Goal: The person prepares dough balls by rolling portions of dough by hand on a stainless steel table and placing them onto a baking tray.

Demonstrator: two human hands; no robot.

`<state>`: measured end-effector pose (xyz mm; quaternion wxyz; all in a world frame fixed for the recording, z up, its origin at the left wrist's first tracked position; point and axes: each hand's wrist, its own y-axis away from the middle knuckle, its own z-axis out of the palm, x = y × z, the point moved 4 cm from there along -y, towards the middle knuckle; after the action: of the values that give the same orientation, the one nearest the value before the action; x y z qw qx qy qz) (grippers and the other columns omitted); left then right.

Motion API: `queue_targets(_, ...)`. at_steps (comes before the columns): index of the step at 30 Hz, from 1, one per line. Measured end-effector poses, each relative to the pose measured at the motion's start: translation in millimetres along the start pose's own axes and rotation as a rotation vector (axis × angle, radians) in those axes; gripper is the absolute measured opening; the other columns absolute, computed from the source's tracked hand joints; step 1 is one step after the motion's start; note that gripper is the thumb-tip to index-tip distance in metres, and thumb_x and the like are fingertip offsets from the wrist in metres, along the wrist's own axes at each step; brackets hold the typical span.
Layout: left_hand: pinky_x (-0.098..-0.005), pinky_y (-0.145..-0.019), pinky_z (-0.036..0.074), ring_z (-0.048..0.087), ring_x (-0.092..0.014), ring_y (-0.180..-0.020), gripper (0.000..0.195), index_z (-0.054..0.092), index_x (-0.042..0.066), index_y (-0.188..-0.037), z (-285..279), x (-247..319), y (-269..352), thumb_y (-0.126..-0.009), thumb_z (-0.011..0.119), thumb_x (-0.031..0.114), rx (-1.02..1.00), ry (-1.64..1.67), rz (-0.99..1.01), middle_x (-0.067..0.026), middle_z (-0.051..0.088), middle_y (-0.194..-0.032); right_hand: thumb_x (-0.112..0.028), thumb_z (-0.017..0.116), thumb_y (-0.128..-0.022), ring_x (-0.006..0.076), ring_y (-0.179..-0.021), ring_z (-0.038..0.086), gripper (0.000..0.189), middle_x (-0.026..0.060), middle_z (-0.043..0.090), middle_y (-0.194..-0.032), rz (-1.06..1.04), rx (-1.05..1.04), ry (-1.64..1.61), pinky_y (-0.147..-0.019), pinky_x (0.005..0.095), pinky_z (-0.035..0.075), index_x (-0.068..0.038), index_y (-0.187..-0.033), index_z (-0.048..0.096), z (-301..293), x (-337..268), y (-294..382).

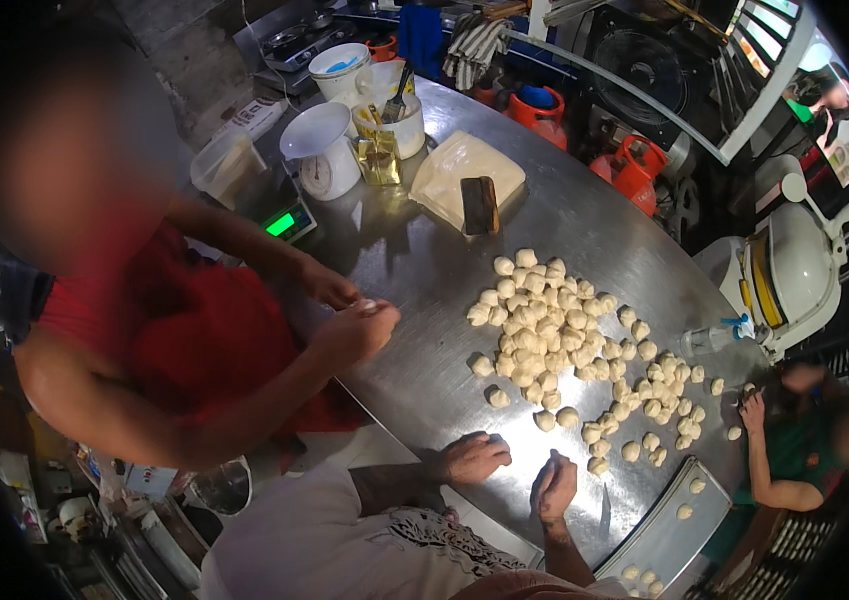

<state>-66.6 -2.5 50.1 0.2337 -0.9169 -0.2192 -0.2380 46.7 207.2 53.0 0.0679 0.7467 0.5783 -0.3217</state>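
Observation:
A large cluster of dough balls (544, 330) lies on the stainless steel table (394, 390). At the table's near edge rests my left hand (475, 457), fingers curled, palm turned down; whether dough is under it is hidden. To its right, my right hand (554, 486) is curled beside the nearest dough balls; its palm is hidden too. Just right of that hand lies a knife or scraper blade (605, 510). A metal baking tray (657, 525) at the lower right bears several spaced dough balls. A covered slab of dough (469, 176) sits farther back with a dark phone-like object (479, 205) on it.
A person in red (206, 330) stands at the left, hands together over the table. Another person in green (792, 450) works at the right end. A dial scale (327, 176), tubs (402, 124), a digital scale (289, 223), a spray bottle (709, 340) and a mixer (792, 262) stand around.

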Motion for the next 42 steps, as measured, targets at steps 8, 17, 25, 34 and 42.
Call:
queue_targets(8, -0.0408, -0.096, 0.053, 0.065, -0.023, -0.108, 0.019, 0.073, 0.013, -0.108, 45, 4, -36, -0.09, 0.068, 0.014, 0.019, -0.046, -0.052, -0.0042, 0.067, -0.112, 0.005, 0.062, -0.088, 0.0416, -0.101, 0.065, 0.042, 0.022, 0.067, -0.111, -0.102, 0.108, 0.007, -0.09, 0.0505, 0.054, -0.004, -0.128, 0.07, 6, -5, -22)
queue_targets(17, -0.044, -0.097, 0.052, 0.067, -0.027, -0.113, 0.018, 0.072, 0.012, -0.107, 31, 0, -46, -0.092, 0.064, 0.006, -0.034, -0.093, -0.011, -0.0062, 0.068, -0.113, 0.006, 0.068, -0.085, 0.0409, -0.1, 0.065, 0.031, 0.0202, 0.064, -0.104, -0.256, 0.022, 0.104, -0.087, 0.0473, 0.055, -0.001, -0.115, 0.073, -15, 17, -3)
queue_targets(25, -0.0428, -0.099, 0.055, 0.069, -0.03, -0.103, 0.015, 0.075, 0.014, -0.104, 39, 3, 14, -0.091, 0.066, 0.01, -0.071, 0.154, -0.147, -0.0046, 0.067, -0.11, 0.01, 0.062, -0.088, 0.041, -0.102, 0.063, 0.029, 0.0194, 0.062, -0.101, -0.16, -0.069, -0.206, -0.088, 0.0465, 0.054, -0.001, -0.112, 0.073, -31, 18, 56)
queue_targets(34, -0.0423, -0.095, 0.056, 0.067, -0.031, -0.102, 0.018, 0.074, 0.012, -0.106, 57, 4, 20, -0.091, 0.066, 0.008, 0.022, 0.087, -0.151, -0.0034, 0.067, -0.116, 0.004, 0.061, -0.092, 0.0396, -0.099, 0.064, 0.025, 0.0183, 0.066, -0.102, -0.216, 0.025, -0.144, -0.088, 0.049, 0.055, -0.002, -0.113, 0.072, -13, -7, 52)
queue_targets(42, -0.0421, -0.091, 0.054, 0.066, -0.026, -0.102, 0.015, 0.072, 0.011, -0.102, 37, 15, -46, -0.088, 0.068, 0.01, 0.156, -0.068, -0.133, -0.004, 0.066, -0.111, 0.002, 0.064, -0.09, 0.0379, -0.097, 0.066, 0.026, 0.0169, 0.067, -0.103, -0.107, 0.194, -0.012, -0.084, 0.0492, 0.055, -0.006, -0.114, 0.073, -4, -31, -8)
